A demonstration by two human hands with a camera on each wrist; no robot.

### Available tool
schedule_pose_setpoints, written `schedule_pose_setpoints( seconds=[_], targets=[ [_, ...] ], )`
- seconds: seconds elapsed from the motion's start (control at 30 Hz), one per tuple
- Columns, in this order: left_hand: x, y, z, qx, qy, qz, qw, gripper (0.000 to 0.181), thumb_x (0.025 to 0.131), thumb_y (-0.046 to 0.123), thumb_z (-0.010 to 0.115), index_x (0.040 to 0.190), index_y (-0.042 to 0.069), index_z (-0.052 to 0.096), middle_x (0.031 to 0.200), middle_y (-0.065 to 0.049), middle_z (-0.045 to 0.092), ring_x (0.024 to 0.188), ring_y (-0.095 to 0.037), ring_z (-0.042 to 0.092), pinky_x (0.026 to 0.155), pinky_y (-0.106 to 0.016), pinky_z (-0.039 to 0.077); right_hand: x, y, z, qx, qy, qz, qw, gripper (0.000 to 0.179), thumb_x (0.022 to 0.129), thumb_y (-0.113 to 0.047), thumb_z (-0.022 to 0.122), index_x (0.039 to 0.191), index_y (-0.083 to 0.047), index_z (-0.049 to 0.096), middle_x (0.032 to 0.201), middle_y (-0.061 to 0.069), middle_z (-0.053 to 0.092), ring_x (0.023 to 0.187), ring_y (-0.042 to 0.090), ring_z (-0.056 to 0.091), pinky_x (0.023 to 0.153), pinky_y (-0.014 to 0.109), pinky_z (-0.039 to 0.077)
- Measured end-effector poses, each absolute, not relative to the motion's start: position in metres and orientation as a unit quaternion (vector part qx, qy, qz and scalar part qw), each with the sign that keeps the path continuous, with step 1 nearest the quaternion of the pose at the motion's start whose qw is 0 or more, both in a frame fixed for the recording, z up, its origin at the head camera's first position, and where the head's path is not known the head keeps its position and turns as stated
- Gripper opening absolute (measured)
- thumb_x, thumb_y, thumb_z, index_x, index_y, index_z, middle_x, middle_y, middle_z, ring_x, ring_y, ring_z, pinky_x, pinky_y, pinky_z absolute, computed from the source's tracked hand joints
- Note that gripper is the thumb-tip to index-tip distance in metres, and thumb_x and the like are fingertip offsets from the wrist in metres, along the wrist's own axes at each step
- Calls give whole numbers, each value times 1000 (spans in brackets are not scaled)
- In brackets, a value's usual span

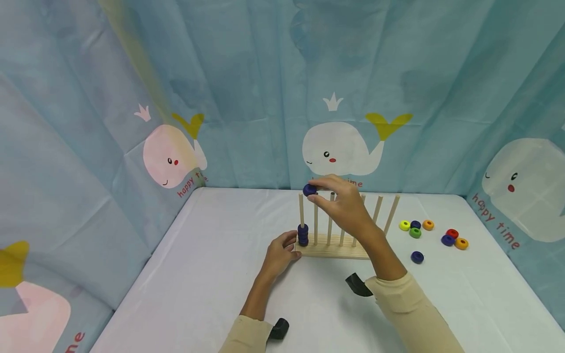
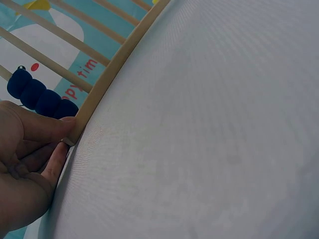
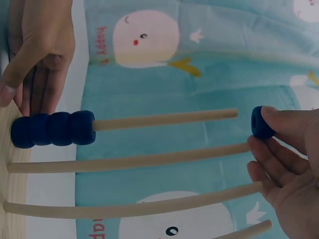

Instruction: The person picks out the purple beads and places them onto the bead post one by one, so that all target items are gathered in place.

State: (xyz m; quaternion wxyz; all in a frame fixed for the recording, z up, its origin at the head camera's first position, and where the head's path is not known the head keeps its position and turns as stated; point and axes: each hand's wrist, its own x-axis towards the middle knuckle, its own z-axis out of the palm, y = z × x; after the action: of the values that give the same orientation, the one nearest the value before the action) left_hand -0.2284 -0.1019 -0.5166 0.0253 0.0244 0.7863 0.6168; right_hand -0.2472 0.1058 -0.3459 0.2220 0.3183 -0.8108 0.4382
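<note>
Beige sleeves (image 1: 412, 314) come in from the bottom edge, black pieces (image 1: 279, 329) jutting beside the cuffs, and out past them both hands are busy at a wooden peg rack! Left hand (image 1: 279, 255) has the near-left end of the pale base (image 1: 331, 251), thumb and fingers closing on that end. Up top, right hand (image 1: 344, 203) pinches a dark blue bead (image 1: 309, 190) between thumb and fingertips, and look where it is: just off the tip of the leftmost peg (image 1: 301, 211), with a sliver of gap showing in the right wrist view. Down that same peg, four blue beads (image 1: 302, 235) sit stacked against the base; the other pegs stand alongside in a row. Over to the right on the white table (image 1: 198, 269), yellow (image 1: 404, 225), blue, orange and green beads make one cluster; red (image 1: 452, 233), blue and orange beads make another, and one lone blue bead (image 1: 417, 257) lies nearer the viewer. Behind it all hangs a blue curtain (image 1: 247, 73) printed with white whales (image 1: 342, 147).
</note>
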Motion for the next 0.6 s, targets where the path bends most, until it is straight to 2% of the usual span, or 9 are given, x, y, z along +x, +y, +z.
schedule_pose_setpoints(
  seconds=[0.23,0.37,0.6],
  targets=[
    [-227,-103,-515,30,785,619,24,65,86,-11,75,147,2,59,148,-21,61,141,-35,58,117,-36,52,-250,99,-348,326,-816,427,214,33,95,-13,80,126,-5,75,123,7,74,110,21,70,96,42,61],
    [-228,-104,-515,24,787,616,29,66,86,-11,75,148,5,59,149,-19,61,140,-33,58,116,-33,53,-251,96,-349,328,-821,421,204,33,96,-12,80,127,-5,75,125,8,74,105,21,70,93,43,62],
    [-227,-103,-516,30,786,617,27,65,86,-10,75,148,5,59,147,-19,62,140,-34,59,116,-35,53,-253,94,-347,330,-824,416,197,31,95,-10,80,126,-6,75,122,6,74,102,23,69,88,40,62]
  ],
)
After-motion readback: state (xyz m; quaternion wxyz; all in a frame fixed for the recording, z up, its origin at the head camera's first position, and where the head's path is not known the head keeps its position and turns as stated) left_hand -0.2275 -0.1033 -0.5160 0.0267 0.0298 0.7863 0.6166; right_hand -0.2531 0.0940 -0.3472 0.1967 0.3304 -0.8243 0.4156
